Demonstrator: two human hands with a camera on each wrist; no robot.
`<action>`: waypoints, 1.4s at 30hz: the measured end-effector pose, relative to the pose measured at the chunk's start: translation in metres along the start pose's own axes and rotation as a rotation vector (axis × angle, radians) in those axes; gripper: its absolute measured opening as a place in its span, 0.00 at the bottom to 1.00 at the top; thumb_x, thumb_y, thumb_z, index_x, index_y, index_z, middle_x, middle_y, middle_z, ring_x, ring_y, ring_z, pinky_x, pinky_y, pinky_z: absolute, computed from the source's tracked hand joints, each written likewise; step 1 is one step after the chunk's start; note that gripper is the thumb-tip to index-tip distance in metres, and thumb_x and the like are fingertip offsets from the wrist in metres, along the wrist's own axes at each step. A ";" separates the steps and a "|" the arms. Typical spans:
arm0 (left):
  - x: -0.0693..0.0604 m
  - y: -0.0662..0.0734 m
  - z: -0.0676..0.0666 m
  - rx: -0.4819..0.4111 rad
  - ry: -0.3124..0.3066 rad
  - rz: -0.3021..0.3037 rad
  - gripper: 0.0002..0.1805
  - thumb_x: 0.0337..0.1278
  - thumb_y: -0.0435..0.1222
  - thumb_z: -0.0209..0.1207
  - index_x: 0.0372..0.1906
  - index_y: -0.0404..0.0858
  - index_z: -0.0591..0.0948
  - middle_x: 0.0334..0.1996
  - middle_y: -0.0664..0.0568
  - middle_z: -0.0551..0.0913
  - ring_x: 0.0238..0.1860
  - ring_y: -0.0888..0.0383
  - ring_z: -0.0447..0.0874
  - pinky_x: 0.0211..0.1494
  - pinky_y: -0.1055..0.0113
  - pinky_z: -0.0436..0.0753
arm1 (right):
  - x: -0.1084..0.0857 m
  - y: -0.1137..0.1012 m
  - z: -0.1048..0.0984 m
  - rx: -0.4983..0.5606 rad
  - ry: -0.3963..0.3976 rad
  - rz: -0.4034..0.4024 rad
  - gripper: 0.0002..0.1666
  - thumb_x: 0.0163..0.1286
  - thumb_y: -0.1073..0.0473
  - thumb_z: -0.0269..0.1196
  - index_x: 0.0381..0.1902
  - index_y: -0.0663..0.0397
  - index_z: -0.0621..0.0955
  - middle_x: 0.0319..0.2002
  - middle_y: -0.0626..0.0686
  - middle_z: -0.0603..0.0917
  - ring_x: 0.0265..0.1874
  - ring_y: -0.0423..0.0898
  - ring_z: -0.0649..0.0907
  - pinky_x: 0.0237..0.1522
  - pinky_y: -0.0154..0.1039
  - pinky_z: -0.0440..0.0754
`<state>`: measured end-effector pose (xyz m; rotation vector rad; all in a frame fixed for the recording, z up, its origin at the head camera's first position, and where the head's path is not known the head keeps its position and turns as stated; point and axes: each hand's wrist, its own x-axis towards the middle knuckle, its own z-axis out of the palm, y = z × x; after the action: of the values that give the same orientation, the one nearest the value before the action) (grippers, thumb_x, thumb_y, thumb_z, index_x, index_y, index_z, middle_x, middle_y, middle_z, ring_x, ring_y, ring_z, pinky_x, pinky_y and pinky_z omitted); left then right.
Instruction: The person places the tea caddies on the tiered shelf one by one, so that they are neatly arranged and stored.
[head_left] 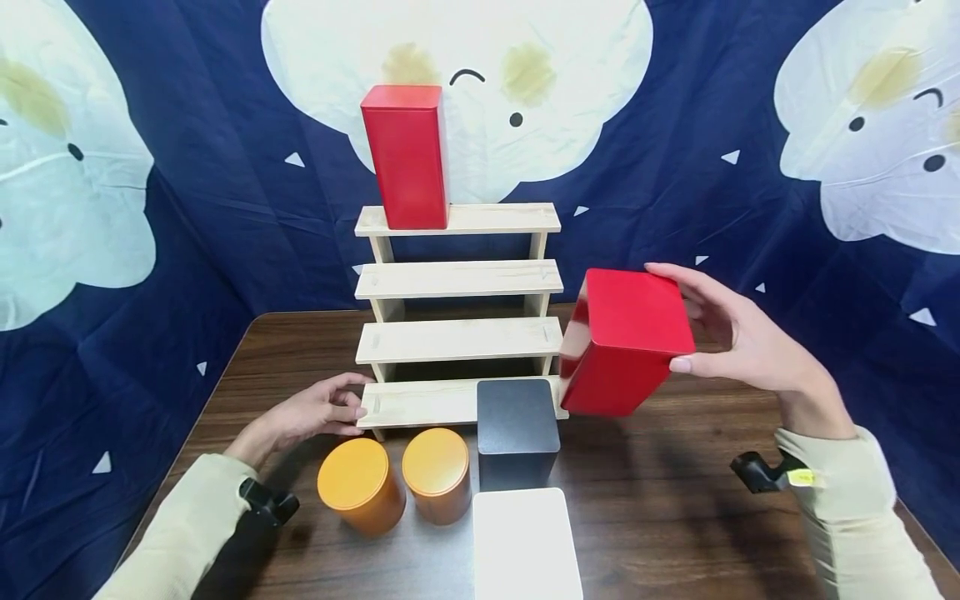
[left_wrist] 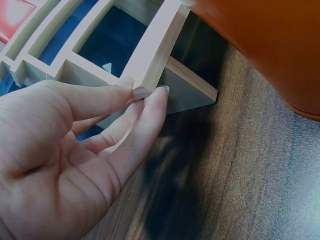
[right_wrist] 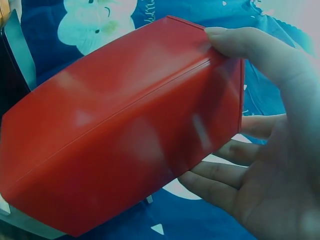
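Observation:
My right hand grips a red box near its top end, right of the wooden shelf; the box is tilted. In the right wrist view the thumb and fingers of the hand lie on opposite sides of the red box. At the shelf's lowest step, my left hand pinches the left end. The left wrist view shows the thumb of the hand above and a finger below the board's end. Another red box stands on the top step, at the left.
Two orange canisters stand before the shelf on the wooden table. A dark grey box stands at the lowest step's right part, with a white box in front. Blue cloth with clouds hangs behind.

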<state>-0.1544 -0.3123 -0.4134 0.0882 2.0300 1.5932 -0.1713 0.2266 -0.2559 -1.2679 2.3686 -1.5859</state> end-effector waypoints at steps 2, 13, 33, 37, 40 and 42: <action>0.000 0.000 0.000 0.000 -0.001 0.003 0.34 0.63 0.28 0.55 0.69 0.29 0.54 0.37 0.45 0.76 0.39 0.56 0.82 0.50 0.55 0.86 | 0.005 0.001 0.002 0.016 0.011 0.003 0.55 0.44 0.82 0.65 0.72 0.59 0.60 0.60 0.58 0.74 0.52 0.46 0.80 0.48 0.30 0.83; -0.001 0.000 -0.001 0.006 0.000 -0.005 0.33 0.64 0.29 0.55 0.69 0.29 0.54 0.38 0.45 0.76 0.39 0.55 0.82 0.50 0.55 0.85 | 0.031 -0.002 0.004 0.037 -0.013 -0.029 0.54 0.47 0.81 0.65 0.72 0.59 0.59 0.62 0.53 0.72 0.55 0.43 0.79 0.51 0.29 0.82; -0.001 0.000 0.000 0.007 0.027 -0.024 0.34 0.63 0.30 0.56 0.70 0.31 0.55 0.39 0.42 0.75 0.39 0.54 0.81 0.48 0.58 0.87 | 0.085 -0.002 0.002 0.127 0.056 -0.117 0.52 0.49 0.81 0.63 0.72 0.56 0.60 0.62 0.56 0.70 0.55 0.47 0.78 0.52 0.29 0.82; 0.000 -0.001 0.000 0.008 0.020 -0.016 0.34 0.63 0.30 0.56 0.70 0.31 0.55 0.39 0.42 0.75 0.39 0.54 0.81 0.48 0.58 0.87 | 0.097 -0.002 0.003 0.127 0.096 -0.139 0.52 0.49 0.81 0.64 0.72 0.57 0.61 0.63 0.56 0.70 0.56 0.48 0.77 0.52 0.29 0.82; 0.000 -0.001 0.000 0.009 0.014 -0.010 0.34 0.63 0.30 0.57 0.70 0.30 0.54 0.39 0.42 0.75 0.39 0.54 0.81 0.48 0.58 0.87 | 0.107 -0.002 0.004 0.134 0.122 -0.143 0.51 0.49 0.80 0.64 0.71 0.57 0.61 0.64 0.57 0.69 0.57 0.49 0.77 0.53 0.29 0.81; 0.000 -0.001 0.000 0.009 0.011 -0.008 0.34 0.63 0.30 0.56 0.70 0.30 0.54 0.39 0.42 0.75 0.39 0.54 0.81 0.48 0.58 0.87 | 0.113 -0.002 0.004 0.140 0.138 -0.142 0.50 0.50 0.79 0.64 0.71 0.57 0.62 0.64 0.57 0.69 0.57 0.50 0.76 0.52 0.29 0.82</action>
<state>-0.1541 -0.3130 -0.4144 0.0750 2.0433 1.5836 -0.2439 0.1524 -0.2118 -1.3673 2.2389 -1.9014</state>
